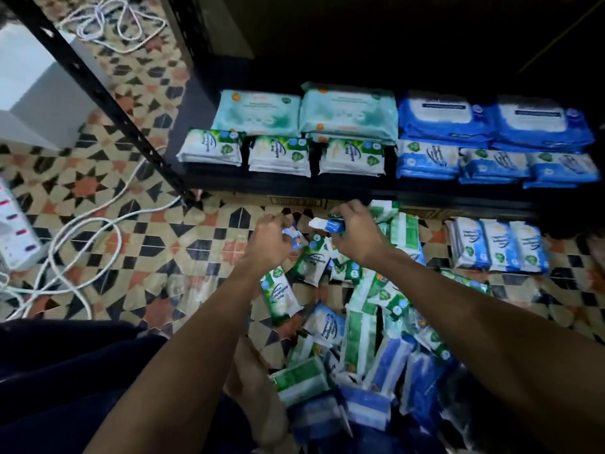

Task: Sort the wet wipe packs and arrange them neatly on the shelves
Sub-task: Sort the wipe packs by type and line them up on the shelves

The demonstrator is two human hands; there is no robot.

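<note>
My left hand (270, 239) grips a small blue pack (294, 239) just above the floor. Beside it, my right hand (355, 232) holds another blue and white pack (327, 224) by its end. Both hover over a loose heap of green and blue wet wipe packs (360, 322) on the tiled floor. On the black shelf (294, 185) lie large teal packs (304, 114) at the back left, large blue packs (494, 121) at the back right, small green packs (281, 155) in front left and small blue packs (494, 165) in front right.
Three blue packs (497, 245) stand in a row on the floor under the shelf's right end. White cables (85, 237) and a power strip (16, 234) lie on the floor to the left. A black shelf post (98, 93) slants across the upper left.
</note>
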